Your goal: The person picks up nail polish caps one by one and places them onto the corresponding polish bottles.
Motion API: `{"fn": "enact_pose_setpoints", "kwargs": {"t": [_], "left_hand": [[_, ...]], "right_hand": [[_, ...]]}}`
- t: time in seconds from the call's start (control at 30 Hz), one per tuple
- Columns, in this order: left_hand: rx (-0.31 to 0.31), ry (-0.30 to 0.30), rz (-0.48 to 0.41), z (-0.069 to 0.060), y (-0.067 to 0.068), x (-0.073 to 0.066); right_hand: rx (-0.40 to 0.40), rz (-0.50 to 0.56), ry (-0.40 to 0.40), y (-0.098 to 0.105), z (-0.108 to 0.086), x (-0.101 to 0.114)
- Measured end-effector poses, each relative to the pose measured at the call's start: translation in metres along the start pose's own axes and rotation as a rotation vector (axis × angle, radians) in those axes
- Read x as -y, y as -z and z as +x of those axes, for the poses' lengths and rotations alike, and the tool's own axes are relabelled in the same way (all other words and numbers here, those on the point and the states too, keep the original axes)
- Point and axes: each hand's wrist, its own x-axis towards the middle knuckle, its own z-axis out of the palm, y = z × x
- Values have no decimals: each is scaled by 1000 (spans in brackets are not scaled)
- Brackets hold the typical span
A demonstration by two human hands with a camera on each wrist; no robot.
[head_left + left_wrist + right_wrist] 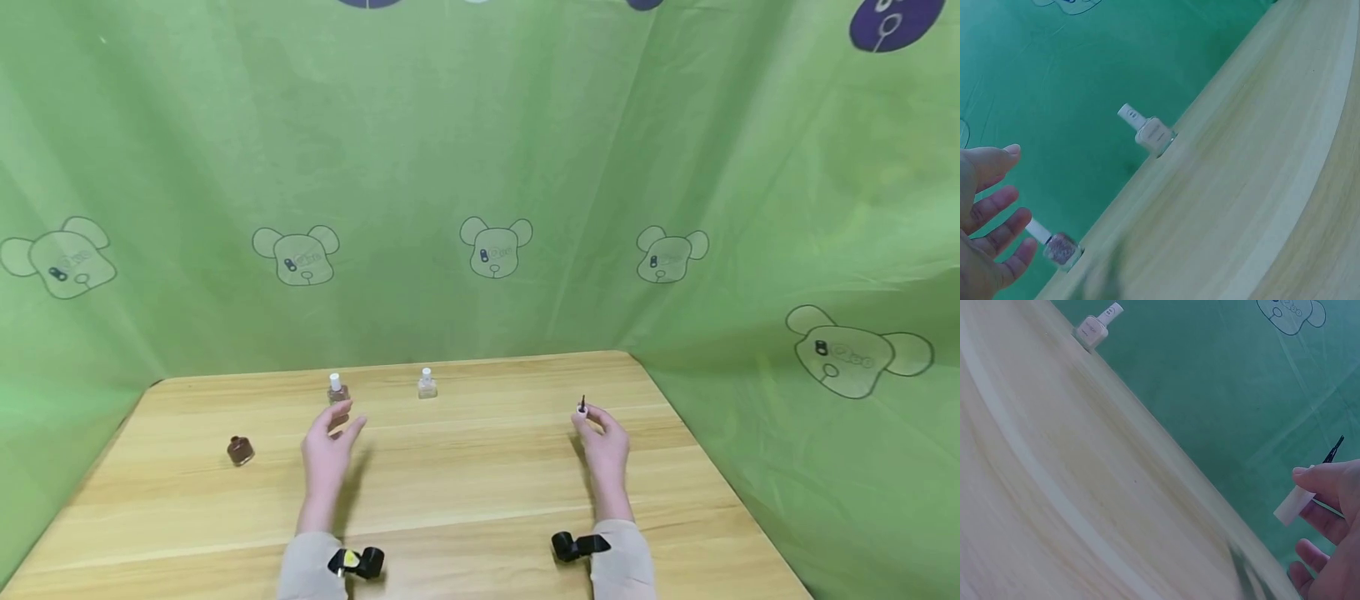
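In the head view the right hand pinches a white cap whose dark brush points up; the right wrist view shows the same cap between thumb and fingers. The left hand hangs above the table, fingers spread and holding nothing. Just beyond it stands a glittery brownish bottle with a white cap, also in the left wrist view. A pale bottle with a white cap stands upright at the back. An uncapped dark brown bottle is left of the left hand.
The wooden table reaches back to a green curtain printed with bear faces, which also runs along both sides. Each sleeve carries a black wrist camera, the left one and the right one.
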Motion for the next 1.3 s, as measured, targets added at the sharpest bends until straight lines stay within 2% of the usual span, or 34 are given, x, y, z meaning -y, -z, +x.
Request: {"fn": "enact_pose_setpoints", "kwargs": {"t": [0.37,0.8,0.9,1.07,1.3], "left_hand": [[-131,-36,41,-4,14,4],[-310,-71,83,0,35,15],[-343,-73,70,1,42,17],[-413,-73,38,3,53,20],[-520,-64,15,4,70,27]], "right_hand": [[40,-6,-7,-7,-4,7],[70,-22,29,-19,-11,13],[76,-49,43,-23,-14,16],[104,-36,34,-28,-18,19],[128,-89,79,-36,-19,18]]}}
